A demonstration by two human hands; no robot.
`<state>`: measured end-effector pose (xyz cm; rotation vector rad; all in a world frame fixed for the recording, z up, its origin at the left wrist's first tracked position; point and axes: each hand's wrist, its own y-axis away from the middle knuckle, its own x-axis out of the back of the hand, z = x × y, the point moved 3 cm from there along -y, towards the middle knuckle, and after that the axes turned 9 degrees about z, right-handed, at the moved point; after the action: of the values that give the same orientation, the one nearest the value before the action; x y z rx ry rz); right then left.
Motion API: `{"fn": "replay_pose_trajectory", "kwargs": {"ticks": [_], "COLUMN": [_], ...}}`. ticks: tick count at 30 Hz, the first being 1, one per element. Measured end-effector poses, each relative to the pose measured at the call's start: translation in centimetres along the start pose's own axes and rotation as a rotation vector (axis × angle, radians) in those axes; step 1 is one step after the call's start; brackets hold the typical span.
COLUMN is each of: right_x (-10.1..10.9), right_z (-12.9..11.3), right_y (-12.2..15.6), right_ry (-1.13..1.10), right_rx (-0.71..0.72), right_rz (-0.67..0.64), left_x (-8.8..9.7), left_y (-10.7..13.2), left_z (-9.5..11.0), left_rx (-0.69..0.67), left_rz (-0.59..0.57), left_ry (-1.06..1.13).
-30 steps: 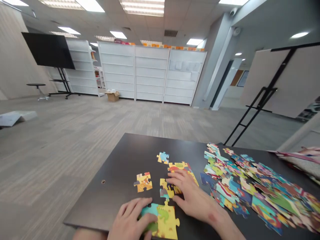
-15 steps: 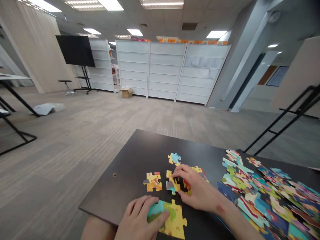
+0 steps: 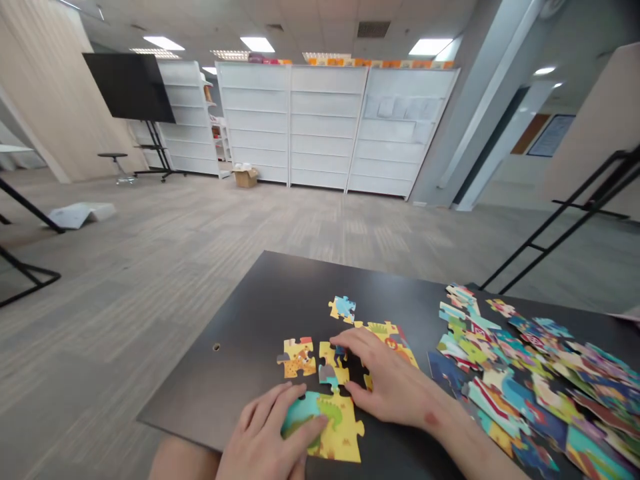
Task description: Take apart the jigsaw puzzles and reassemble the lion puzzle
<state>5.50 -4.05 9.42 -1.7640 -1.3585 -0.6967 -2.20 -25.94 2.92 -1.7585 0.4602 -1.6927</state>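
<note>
The left hand (image 3: 273, 427) rests palm down, fingers and thumb spread, over a puzzle block (image 3: 345, 437) near the table's (image 3: 240, 333) near edge. The right hand (image 3: 383, 373) arches, separate from the left, index finger and thumb bracketing a small piece (image 3: 327, 372) just beyond the block; grip cannot be confirmed. A yellow section (image 3: 383, 329) lies partly beneath it. The leopard piece (image 3: 299, 360) and blue piece (image 3: 344, 307) lie loose. Judging by the large unjoined pile (image 3: 505, 373), assembly is at an early stage.
</note>
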Motion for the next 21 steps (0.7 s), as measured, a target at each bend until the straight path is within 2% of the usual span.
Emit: {"fn": "replay_pose_trajectory", "kwargs": {"ticks": [3,7,12,21], "right_x": [-0.2,-0.1,-0.4,-1.3], "right_z": [0.3,0.2,-1.0,-1.3], "right_y": [-0.1,0.0,0.1,0.0], "right_ry": [0.024,0.076,0.056,-0.001], "right_rx": [0.013,0.027,0.036,0.022], "right_rz": [0.025,0.067,-0.032,-0.118], "left_x": [0.3,0.2,0.0,0.1], "left_y": [0.0,-0.2,-0.3,0.0], "left_z": [0.0,0.0,-0.1,-0.2], "left_rx": [0.035,0.002,0.073,0.077], "left_rz": [-0.018,-0.055,-0.028,-0.058], "left_ry": [-0.013,-0.009,0.014,0.062]}}
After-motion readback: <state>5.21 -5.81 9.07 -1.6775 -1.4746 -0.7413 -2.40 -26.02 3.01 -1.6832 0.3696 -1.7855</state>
